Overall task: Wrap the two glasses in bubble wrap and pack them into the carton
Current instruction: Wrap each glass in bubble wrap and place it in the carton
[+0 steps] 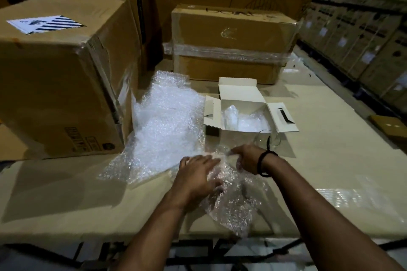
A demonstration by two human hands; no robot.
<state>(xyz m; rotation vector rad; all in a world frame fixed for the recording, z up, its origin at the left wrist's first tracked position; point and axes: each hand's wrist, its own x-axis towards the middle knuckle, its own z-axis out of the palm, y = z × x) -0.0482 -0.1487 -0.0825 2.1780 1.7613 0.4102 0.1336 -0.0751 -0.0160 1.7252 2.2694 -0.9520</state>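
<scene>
A sheet of bubble wrap (231,193) is being handled at the lower centre of the frame, on the cardboard-covered table (330,160). One wrapped bundle (233,116), judged to be the first glass, is already seen inside the open white carton (242,94) at centre. The second glass (267,138), clear and bare, stands just below the carton's front wall, immediately above the right wrist.

The main risk is judged to lie there: the bare glass could be knocked over by the right forearm or by the sheet being dragged, since it stands so close. The sheet could also be crumpled unevenly, so that part of the glass is left unpadded.

The left hand (196,176) is laid on the sheet with fingers spread and nearly flat, pressing rather than gripping. The right hand (246,158) is curled loosely at the sheet's upper edge; whether a fold is pinched cannot be told, as the fingertips are blurred.

A larger pile of bubble wrap (163,121) lies at centre left, beside a big brown box (61,72).
</scene>
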